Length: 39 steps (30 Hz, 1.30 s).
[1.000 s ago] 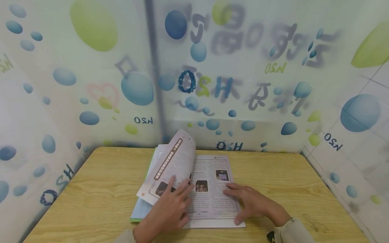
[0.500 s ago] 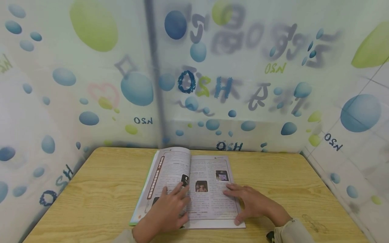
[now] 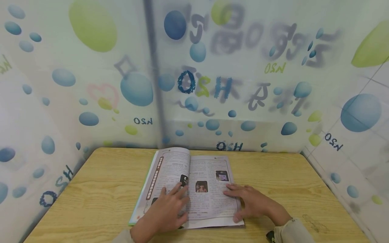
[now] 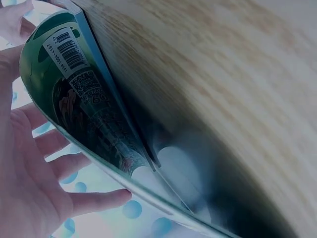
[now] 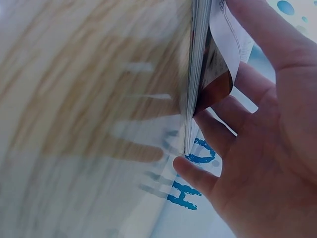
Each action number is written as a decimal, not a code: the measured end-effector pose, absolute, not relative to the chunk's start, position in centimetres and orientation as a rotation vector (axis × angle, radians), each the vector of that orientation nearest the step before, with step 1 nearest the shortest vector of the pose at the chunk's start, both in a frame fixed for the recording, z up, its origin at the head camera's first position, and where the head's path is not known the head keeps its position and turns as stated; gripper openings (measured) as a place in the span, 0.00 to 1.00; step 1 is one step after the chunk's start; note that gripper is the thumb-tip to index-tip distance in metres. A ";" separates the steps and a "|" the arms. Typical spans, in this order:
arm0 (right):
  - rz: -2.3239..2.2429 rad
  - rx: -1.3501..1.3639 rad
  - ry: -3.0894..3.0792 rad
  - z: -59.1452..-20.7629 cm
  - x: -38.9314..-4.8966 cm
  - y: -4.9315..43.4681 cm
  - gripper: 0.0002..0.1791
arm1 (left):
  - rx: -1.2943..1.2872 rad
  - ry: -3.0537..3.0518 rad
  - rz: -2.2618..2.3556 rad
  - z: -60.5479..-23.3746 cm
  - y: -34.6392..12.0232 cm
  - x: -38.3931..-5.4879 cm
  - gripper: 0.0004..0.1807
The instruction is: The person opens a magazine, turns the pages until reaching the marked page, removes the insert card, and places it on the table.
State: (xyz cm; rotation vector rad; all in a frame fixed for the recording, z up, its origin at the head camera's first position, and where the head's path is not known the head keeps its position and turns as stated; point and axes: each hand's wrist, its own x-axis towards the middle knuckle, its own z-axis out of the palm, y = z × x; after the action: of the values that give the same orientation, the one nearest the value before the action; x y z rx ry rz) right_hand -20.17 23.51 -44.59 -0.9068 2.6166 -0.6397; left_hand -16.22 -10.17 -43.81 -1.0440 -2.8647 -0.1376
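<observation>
An open magazine [image 3: 212, 202] lies on the wooden table [image 3: 91, 189], its pages carrying small photos and columns of text. My left hand [image 3: 167, 209] rests on the left page with fingers spread. The left wrist view has that hand [image 4: 39, 163] beside the bowed green back cover [image 4: 79, 64], which bears a barcode. Along the right edge lies my right hand [image 3: 255, 204], fingertips on the right page and thumb at its lower corner. In the right wrist view a page [image 5: 225, 69] bulges away from the stack beside this hand [image 5: 267, 134].
A pale wall covering [image 3: 194, 111] with blue and green drops and mirrored lettering surrounds the table at back and sides. A small dark object [image 3: 270, 236] shows at the right sleeve's cuff.
The turned page came down flat on the left under my left hand. At the right page's lower corner, my right thumb has shifted slightly and the sheet now bows up.
</observation>
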 end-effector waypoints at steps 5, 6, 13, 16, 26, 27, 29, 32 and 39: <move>-0.653 -0.977 2.641 -44.6 -20.2 23.4 0.50 | -1.034 -2.848 -0.130 -43.8 -10.2 -16.1 0.20; -0.653 -0.992 2.649 -44.6 -20.2 23.4 0.49 | -1.032 -2.841 -0.121 -43.8 -10.2 -16.1 0.20; -0.657 -1.012 2.657 -44.8 -20.3 23.4 0.47 | -1.012 -2.844 -0.113 -43.9 -10.1 -16.2 0.22; -0.663 -1.013 2.657 -44.8 -20.3 23.3 0.46 | -1.004 -2.863 -0.118 -43.7 -10.0 -16.1 0.26; -0.673 -0.967 2.681 -44.7 -20.1 23.0 0.43 | -0.963 -2.901 -0.107 -43.7 -9.7 -16.0 0.47; -0.677 -0.956 2.684 -44.7 -20.1 22.9 0.43 | -0.961 -2.898 -0.096 -43.7 -9.7 -16.0 0.48; -0.685 -0.949 2.690 -44.6 -20.2 22.8 0.43 | -0.955 -2.890 -0.068 -43.8 -9.5 -16.0 0.50; -0.690 -0.955 2.702 -44.5 -20.2 22.7 0.42 | -0.941 -2.884 -0.047 -43.9 -9.3 -15.9 0.51; -0.722 -0.958 2.715 -44.4 -20.3 22.5 0.38 | -0.922 -2.886 -0.037 -43.8 -9.1 -15.9 0.48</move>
State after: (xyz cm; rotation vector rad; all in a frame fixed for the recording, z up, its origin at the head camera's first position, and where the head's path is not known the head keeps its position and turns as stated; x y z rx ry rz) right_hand -20.25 22.53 -44.40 -0.9579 2.7154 -0.7223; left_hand -15.92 -9.11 -43.83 -0.9222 -2.8862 -0.0366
